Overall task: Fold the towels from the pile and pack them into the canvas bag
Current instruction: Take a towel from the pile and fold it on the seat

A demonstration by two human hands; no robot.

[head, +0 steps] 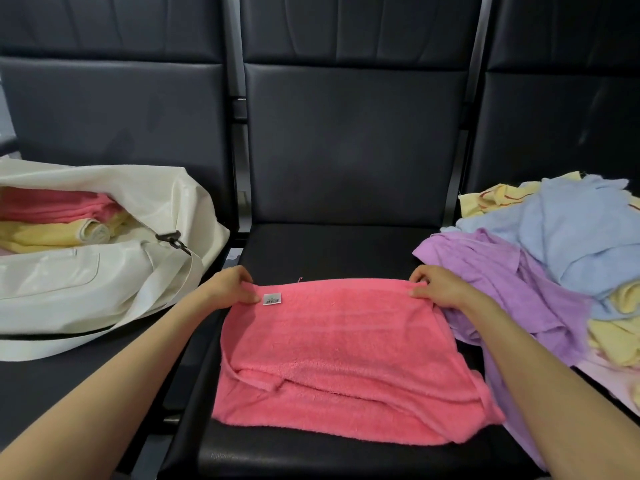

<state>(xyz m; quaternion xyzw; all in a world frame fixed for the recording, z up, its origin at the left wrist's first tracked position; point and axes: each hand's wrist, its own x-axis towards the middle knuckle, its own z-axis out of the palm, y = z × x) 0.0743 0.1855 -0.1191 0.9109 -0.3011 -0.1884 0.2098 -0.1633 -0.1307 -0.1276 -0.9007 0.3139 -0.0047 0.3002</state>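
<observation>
Fingers [247,295] of both hands pinched the far hem of a pink terry towel [346,358], one hand at each far corner, thumbs on top and the other fingers curled under the cloth.

At the left, a cream canvas bag [104,271] lay slumped on the left seat, its mouth gaping, with folded pink and yellow towels [52,220] already inside. The left hand [232,287] gripped the towel's far left corner, just beside a small white label [272,299] sewn near that hem and near the bag's strap. The towel lay doubled over on the black padded middle seat [329,251], its long axis running left to right, its rumpled near edge close to the seat's front edge. The right hand [440,289] gripped the far right corner, touching a purple towel [502,282] that spilled over from the right seat. On that seat a loose pile of purple, blue and yellow towels [571,237] sat unfolded.

From the fingers the cloth stretched back toward the person, so the next fold would likely draw the held hem down to the near edge. The left hand was nearer the bag, so packing would probably go that way.

Dark padded backrests stood behind the row of seats; nothing more of the room showed.
</observation>
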